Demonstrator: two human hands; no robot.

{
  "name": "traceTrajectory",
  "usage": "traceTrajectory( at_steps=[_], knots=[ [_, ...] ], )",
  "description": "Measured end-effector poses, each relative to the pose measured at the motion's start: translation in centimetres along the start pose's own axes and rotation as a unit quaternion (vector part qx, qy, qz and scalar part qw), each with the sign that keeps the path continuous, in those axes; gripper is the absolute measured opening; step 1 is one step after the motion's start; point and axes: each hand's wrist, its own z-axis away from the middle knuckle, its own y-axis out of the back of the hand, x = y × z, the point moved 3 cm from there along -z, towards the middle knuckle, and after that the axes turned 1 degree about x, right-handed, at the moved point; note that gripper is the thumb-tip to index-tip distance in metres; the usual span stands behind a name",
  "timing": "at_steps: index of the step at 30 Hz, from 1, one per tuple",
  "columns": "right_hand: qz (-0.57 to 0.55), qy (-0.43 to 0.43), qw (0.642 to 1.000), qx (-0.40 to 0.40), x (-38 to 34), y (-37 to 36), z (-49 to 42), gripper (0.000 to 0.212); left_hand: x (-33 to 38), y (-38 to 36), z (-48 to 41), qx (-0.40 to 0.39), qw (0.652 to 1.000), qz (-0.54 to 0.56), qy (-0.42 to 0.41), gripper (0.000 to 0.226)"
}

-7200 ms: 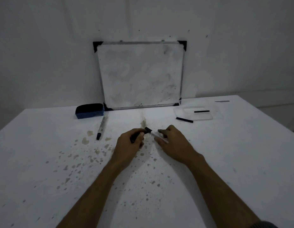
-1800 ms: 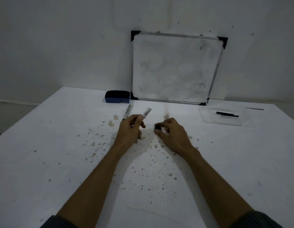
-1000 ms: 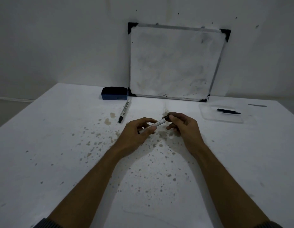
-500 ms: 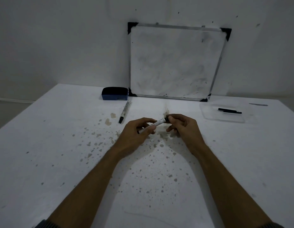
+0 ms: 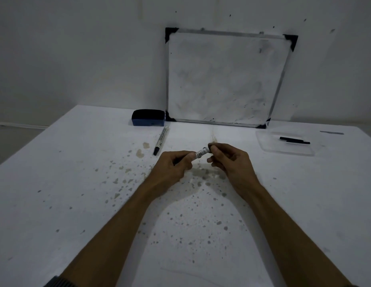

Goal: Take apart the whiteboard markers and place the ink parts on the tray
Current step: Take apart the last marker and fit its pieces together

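Note:
A white whiteboard marker (image 5: 201,152) is held between both hands above the middle of the table. My left hand (image 5: 173,167) grips its barrel. My right hand (image 5: 230,162) pinches its black end with thumb and fingers. Most of the marker is hidden inside the hands. A clear plastic tray (image 5: 269,145) sits at the back right with two black ink sticks (image 5: 294,140) lying in it. A second, whole marker (image 5: 161,140) lies on the table to the back left of my hands.
A blue and black board eraser (image 5: 148,120) sits at the back, beside a small whiteboard (image 5: 226,77) leaning on the wall. The white table (image 5: 76,193) is speckled with brownish stains. A thin grey strip (image 5: 331,132) lies at the far right.
The hands have closed in on each other, so less of the marker barrel shows between them. The right fingers stay pinched on the black end.

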Motion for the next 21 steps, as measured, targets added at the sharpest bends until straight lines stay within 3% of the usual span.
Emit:
traceTrajectory(
  at_steps=[8, 12, 14, 17, 21],
  knots=[
    [-0.019, 0.013, 1.0, 0.0, -0.2, -0.1, 0.0, 0.025, 0.5, -1.2, 0.0, 0.006, 1.0, 0.013, -0.011, 0.021],
    [0.058, -0.02, 0.998, 0.01, -0.1, -1.7, 0.4, 0.042, 2.0, -2.5, -0.2, 0.046, 0.995, 0.078, 0.048, 0.039],
    [0.137, -0.018, 0.99, 0.0, 0.1, -2.5, 0.8, 0.036, 2.7, -2.9, -0.2, 0.058, 0.991, 0.088, 0.078, 0.048],
    [0.154, -0.02, 0.988, -0.003, -0.3, -3.6, 1.4, 0.017, 3.2, -2.7, 0.3, 0.048, 0.991, 0.059, 0.109, 0.05],
    [0.131, -0.043, 0.99, -0.007, -1.0, -4.9, 1.2, 0.023, 3.5, -2.1, 1.7, -0.003, 0.994, 0.0, 0.113, 0.051]
  ],
)
